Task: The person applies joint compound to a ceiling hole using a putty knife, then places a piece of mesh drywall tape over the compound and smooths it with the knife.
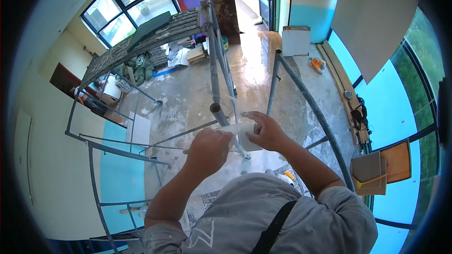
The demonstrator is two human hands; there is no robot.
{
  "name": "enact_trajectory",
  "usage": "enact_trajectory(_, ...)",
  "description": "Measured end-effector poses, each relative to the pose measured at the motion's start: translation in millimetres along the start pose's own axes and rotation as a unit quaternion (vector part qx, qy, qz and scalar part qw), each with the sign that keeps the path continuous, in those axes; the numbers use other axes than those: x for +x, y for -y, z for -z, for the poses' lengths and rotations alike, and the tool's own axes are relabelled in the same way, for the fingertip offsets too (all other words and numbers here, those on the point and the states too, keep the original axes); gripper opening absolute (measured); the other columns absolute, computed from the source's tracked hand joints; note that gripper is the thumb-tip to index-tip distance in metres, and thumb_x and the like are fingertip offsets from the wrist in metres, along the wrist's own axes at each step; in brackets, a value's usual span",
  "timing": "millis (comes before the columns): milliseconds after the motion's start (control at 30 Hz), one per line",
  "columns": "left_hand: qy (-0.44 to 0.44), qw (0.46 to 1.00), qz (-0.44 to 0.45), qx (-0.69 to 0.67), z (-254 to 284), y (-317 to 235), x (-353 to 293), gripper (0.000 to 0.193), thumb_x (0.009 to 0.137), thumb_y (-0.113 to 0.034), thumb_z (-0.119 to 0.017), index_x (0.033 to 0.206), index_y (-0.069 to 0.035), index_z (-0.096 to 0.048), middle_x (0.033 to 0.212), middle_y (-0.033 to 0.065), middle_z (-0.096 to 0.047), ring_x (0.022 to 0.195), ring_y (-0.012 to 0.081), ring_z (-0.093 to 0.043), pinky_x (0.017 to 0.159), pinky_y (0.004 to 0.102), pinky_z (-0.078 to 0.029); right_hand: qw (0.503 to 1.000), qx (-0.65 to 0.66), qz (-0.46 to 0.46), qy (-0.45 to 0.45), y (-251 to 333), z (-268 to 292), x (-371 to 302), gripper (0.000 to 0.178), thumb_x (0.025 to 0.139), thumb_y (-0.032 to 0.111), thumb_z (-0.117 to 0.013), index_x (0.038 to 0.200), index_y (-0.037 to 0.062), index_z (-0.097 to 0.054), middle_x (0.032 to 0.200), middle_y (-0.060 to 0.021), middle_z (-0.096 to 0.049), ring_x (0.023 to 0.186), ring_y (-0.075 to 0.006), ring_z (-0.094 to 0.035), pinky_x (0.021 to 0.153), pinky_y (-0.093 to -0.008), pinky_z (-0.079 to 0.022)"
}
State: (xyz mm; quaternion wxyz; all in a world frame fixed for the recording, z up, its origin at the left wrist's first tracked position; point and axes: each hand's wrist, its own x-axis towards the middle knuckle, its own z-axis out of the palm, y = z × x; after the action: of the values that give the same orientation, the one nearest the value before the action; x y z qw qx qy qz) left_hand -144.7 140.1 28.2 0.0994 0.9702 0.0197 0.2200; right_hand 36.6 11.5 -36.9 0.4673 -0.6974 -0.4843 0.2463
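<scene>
My right hand (267,130) grips a white piece (248,137) that looks like a roll of tape, thumb on the near side and fingers over its top. Beside it, my left hand (208,149) is closed, knuckles up, with its fingertips at the pale strip that runs from the roll. What exactly lies between those left fingers is mostly hidden. Both hands are held out in front of my chest, above the floor. Just beyond them rises the open end of a grey metal tube (215,108), part of a scaffold frame.
A scaffold with a worn plank deck (141,37) stands at the far left. A curved metal rail (313,103) passes close to my right arm. Cardboard sheets (369,171) lean at the right; cables (360,115) lie along a ledge. A person (92,102) is low at the left.
</scene>
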Motion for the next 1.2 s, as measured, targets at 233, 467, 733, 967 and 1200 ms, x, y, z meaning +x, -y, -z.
enact_trajectory(233, -0.005, 0.998, -0.049, -0.04, -9, -5, -7, 0.021, 0.074, -0.005, -0.064, 0.094, -0.007, -0.059, 0.077, 0.0075, -0.06, 0.073, 0.0284, -0.056, 0.068, 0.0428, -0.044, 0.999, -0.019, 0.024, 0.011, 8, -21, -6, 0.058, 0.072, 0.009, -0.067, 0.128, -0.0004, -0.053, 0.129, -0.0262, -0.053, 0.112, -0.0396, -0.057, 0.099, -0.0404, -0.044)
enact_trajectory(467, 0.103, 0.993, 0.053, 0.023, -38, 38, -33, 0.015, 0.076, -0.006, -0.059, 0.091, -0.006, -0.063, 0.077, 0.0137, -0.061, 0.076, 0.0334, -0.059, 0.07, 0.0441, -0.046, 0.999, -0.043, 0.025, -0.008, 27, -28, -19, 0.057, 0.073, 0.008, -0.067, 0.128, 0.0008, -0.053, 0.129, -0.0234, -0.053, 0.092, -0.0295, -0.059, 0.084, -0.0359, -0.048)
enact_trajectory(733, 0.086, 0.972, 0.216, -0.036, -29, 65, -72, 0.018, 0.076, -0.009, -0.058, 0.093, -0.005, -0.064, 0.086, 0.0184, -0.066, 0.084, 0.0384, -0.061, 0.079, 0.0472, -0.049, 0.908, -0.312, 0.279, -0.024, 6, -55, 43, 0.042, 0.082, 0.005, -0.058, 0.125, 0.0056, -0.056, 0.134, -0.0124, -0.053, 0.09, -0.027, -0.064, 0.083, -0.0374, -0.051)
enact_trajectory(967, 0.159, 0.948, 0.268, -0.065, -44, 75, -123, 0.03, 0.076, -0.015, -0.062, 0.104, -0.003, -0.064, 0.086, 0.0226, -0.066, 0.085, 0.0413, -0.063, 0.077, 0.0491, -0.05, 0.836, -0.447, 0.236, 0.214, 3, -97, 104, 0.025, 0.082, 0.014, -0.058, 0.105, 0.0067, -0.062, 0.104, -0.0086, -0.059, 0.095, -0.0268, -0.062, 0.084, -0.039, -0.05)
enact_trajectory(1200, 0.149, 0.934, 0.317, -0.067, -45, 88, -158, 0.027, 0.075, -0.012, -0.059, 0.1, -0.005, -0.064, 0.087, 0.0215, -0.067, 0.085, 0.0409, -0.063, 0.077, 0.0495, -0.05, 0.816, -0.46, 0.29, 0.197, -34, -111, 109, 0.019, 0.081, 0.015, -0.06, 0.098, 0.009, -0.066, 0.102, -0.0071, -0.061, 0.09, -0.0292, -0.063, 0.078, -0.042, -0.052)
